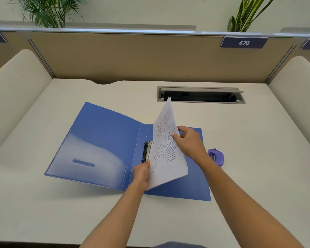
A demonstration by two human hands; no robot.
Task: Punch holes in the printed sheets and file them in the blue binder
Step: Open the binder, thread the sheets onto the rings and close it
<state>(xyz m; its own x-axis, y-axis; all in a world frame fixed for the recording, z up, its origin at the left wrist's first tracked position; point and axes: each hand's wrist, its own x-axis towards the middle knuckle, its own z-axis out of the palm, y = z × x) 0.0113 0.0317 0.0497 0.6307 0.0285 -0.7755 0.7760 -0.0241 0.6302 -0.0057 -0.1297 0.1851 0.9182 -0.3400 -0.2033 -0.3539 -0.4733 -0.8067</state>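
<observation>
The blue binder (100,140) lies open on the desk, with its metal ring clip (147,151) on the spine. A thin stack of printed sheets (166,140) stands tilted over the binder's right half, its left edge at the clip. My left hand (141,173) pinches the sheets' lower left edge just below the clip. My right hand (188,140) grips their right edge, thumb on the printed face. A purple hole punch (216,156) sits on the desk right of the binder, partly behind my right forearm.
The white desk (43,203) is walled by a beige partition (132,56) and side panels. An open cable tray (200,95) is set into the desk behind the binder. Plants stand beyond the partition.
</observation>
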